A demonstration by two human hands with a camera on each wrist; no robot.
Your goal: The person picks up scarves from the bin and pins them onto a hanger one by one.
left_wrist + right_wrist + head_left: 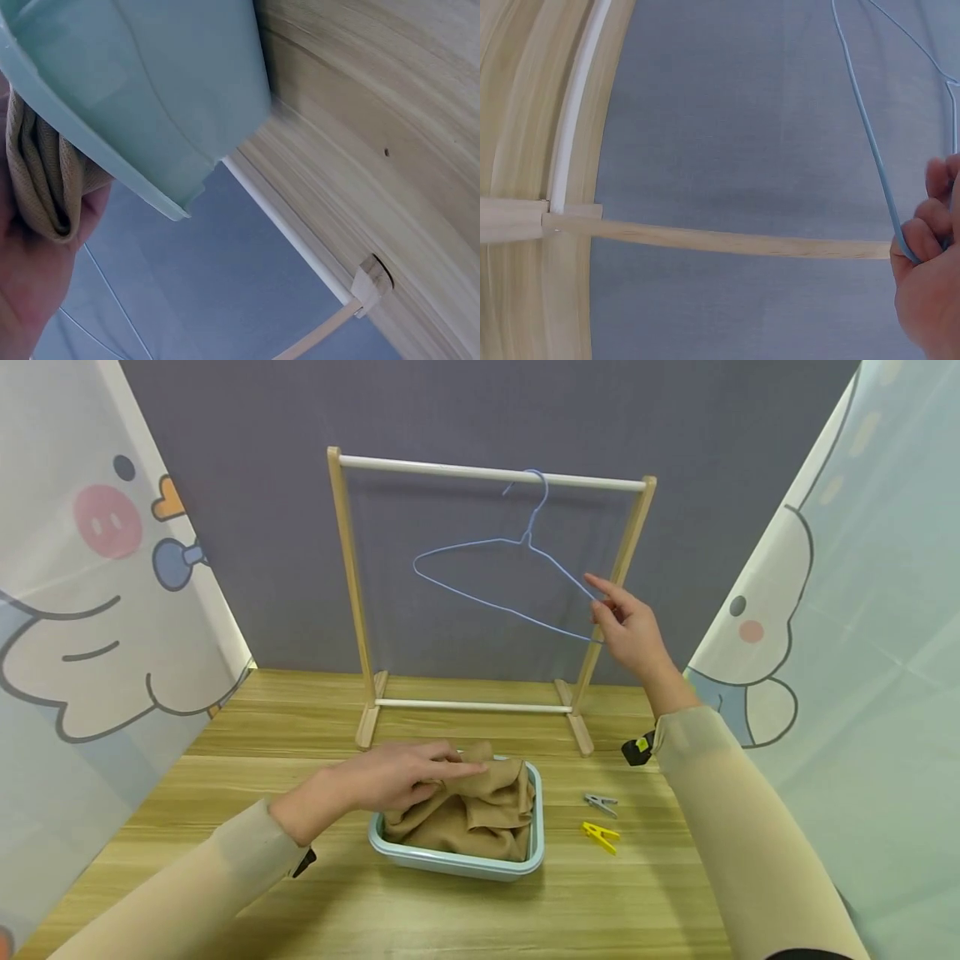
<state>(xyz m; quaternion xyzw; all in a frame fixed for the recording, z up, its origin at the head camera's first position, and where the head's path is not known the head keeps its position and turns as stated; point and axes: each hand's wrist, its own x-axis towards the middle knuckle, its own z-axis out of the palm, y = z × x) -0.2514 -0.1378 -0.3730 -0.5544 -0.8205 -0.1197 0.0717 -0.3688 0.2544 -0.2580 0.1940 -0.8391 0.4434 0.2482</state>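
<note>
A light blue wire clothes hanger [480,601] is tilted, its hook at the top white rail of a small wooden garment rack [347,552]. My right hand [628,627] grips the hanger's right corner; in the right wrist view the curled fingers [919,240] wrap the wire. Lower down, my left hand [390,774] holds a fold of brown cloth [487,839], which lies bunched in a pale blue-green plastic basin [457,861]. The left wrist view shows the gathered cloth [46,176] against that palm, beside the basin wall [150,97].
Right of the basin, a grey clothespin [601,803] and a yellow clothespin [601,837] lie on the wooden table [300,902]. A grey backdrop [255,568] stands behind the rack, with cartoon-printed curtains [67,635] at both sides.
</note>
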